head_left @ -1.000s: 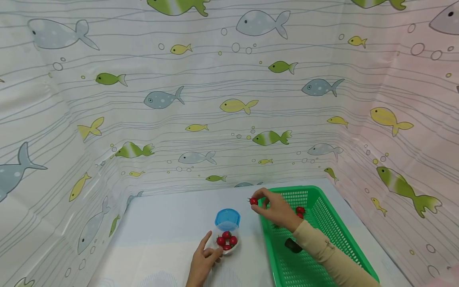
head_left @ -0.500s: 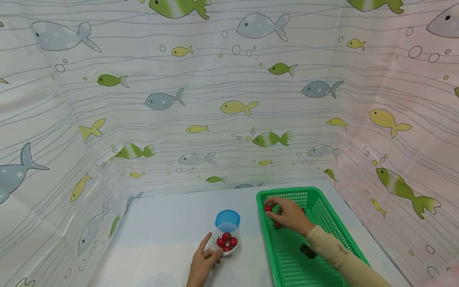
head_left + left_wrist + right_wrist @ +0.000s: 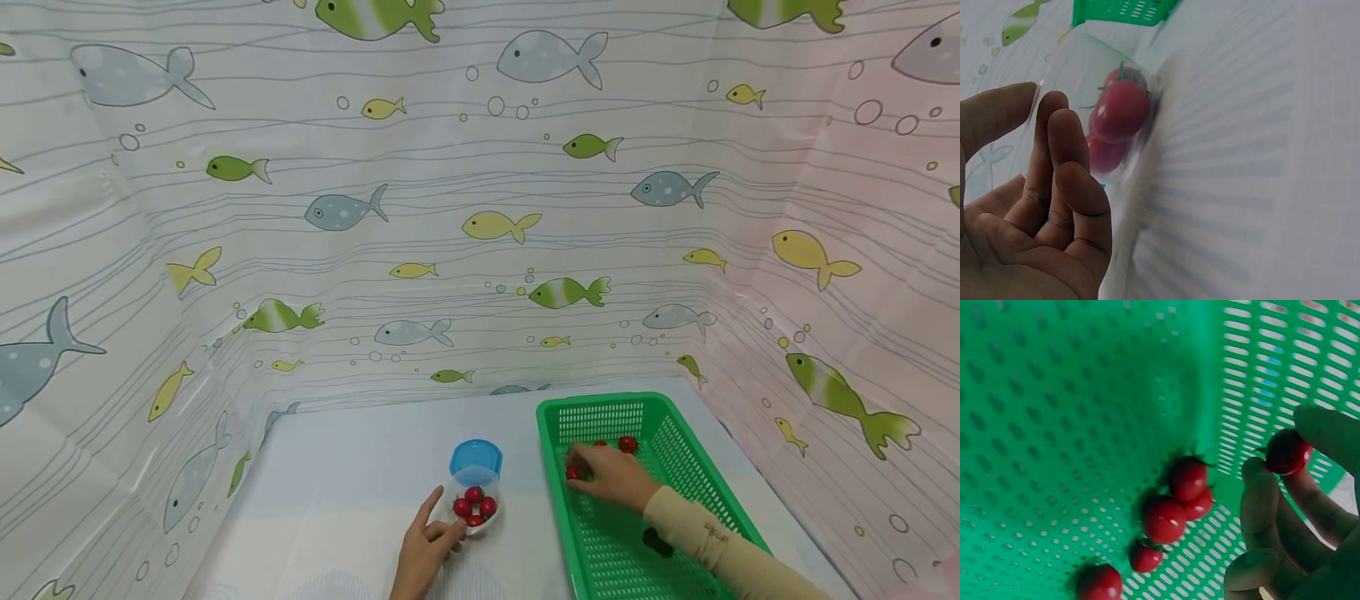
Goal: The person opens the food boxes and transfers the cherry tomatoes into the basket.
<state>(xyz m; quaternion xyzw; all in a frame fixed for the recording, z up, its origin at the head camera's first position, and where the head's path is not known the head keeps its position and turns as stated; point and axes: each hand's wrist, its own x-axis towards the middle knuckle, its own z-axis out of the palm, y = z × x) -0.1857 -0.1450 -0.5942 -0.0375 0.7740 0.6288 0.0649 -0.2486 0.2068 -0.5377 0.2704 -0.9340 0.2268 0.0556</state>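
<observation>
In the head view my left hand (image 3: 429, 550) holds a small clear plastic container (image 3: 1072, 69) by its rim, with the thumb at the near edge. Several red cherry tomatoes (image 3: 474, 495) lie in it. My right hand (image 3: 611, 475) reaches down inside the green basket (image 3: 562, 517). Between its thumb and fingertips it pinches a cherry tomato (image 3: 1288, 452), close to the perforated side wall in the right wrist view. Below that hand, several more cherry tomatoes (image 3: 1164, 519) rest on the basket floor.
A blue lid (image 3: 476, 456) lies on the white table (image 3: 352, 475) just behind the plastic container. The basket's raised rim stands to the container's right. Fish-patterned sheeting (image 3: 420, 250) walls the table at the back and both sides.
My right hand has moved from over the basket's left rim rightward and down into the basket, still with a cherry tomato. My left hand and the container have stayed in place.
</observation>
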